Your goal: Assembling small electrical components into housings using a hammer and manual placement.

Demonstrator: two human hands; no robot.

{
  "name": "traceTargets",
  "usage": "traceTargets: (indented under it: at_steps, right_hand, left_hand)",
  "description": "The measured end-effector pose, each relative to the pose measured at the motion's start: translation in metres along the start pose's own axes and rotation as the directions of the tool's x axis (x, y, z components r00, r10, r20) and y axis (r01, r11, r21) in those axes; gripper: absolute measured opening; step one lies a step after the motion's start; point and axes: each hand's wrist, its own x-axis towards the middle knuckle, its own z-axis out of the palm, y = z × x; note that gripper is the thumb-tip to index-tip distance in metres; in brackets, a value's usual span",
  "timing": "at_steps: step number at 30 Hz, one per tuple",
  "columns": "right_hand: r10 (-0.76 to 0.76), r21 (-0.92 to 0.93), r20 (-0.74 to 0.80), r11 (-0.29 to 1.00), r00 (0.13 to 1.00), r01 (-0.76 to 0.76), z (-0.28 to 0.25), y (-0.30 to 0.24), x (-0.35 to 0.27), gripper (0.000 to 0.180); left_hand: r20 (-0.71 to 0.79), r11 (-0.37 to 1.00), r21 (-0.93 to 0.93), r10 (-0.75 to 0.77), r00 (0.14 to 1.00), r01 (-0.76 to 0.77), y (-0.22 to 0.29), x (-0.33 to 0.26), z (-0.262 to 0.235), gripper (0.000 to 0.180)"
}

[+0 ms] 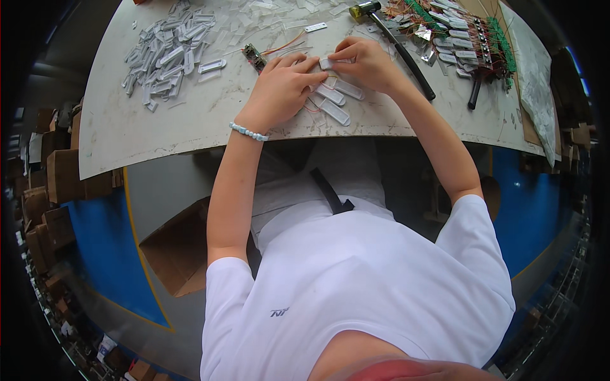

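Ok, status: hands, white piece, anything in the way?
Right hand pinching small white piece. Left hand beside it, contact unclear. Plastic cases lie close by; hammer right of right hand.

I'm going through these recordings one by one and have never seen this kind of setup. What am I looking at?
There is no machine here: these are a person's bare hands, filmed downward from a wide fisheye camera on their head, so straight edges bend. The right hand pinches a small whitish piece; the left hand is close beside it, though whether it grips anything is unclear. On the pale table lie a pile of plastic casings at left, a small circuit board and, toward the right, a black-handled hammer.
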Motion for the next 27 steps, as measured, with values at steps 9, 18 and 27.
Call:
traceTargets:
  at_steps: [9, 18, 27]
  right_hand:
    - [-0.09, -0.18, -0.25, 0.983, 0.964, 0.045, -0.03, -0.001, -0.012, 0.041]
    - [0.523, -0.194, -0.021, 0.834, 0.852, -0.517, -0.095, 0.043, -0.057, 0.042]
    - [0.576, 0.742, 0.311, 0.351, 0.756, -0.572, -0.087, 0.028, -0.044, 0.034]
  left_hand:
    - [-0.019, 1.0, -0.003, -0.004, 1.0, 0.004, 0.001, 0.001, 0.0, 0.038]
    - [-0.022, 1.0, -0.009, -0.001, 1.0, 0.001, 0.002, -0.001, -0.001, 0.036]
    - [-0.035, 1.0, -0.015, 0.003, 0.999, -0.004, -0.001, 0.001, 0.003, 0.034]
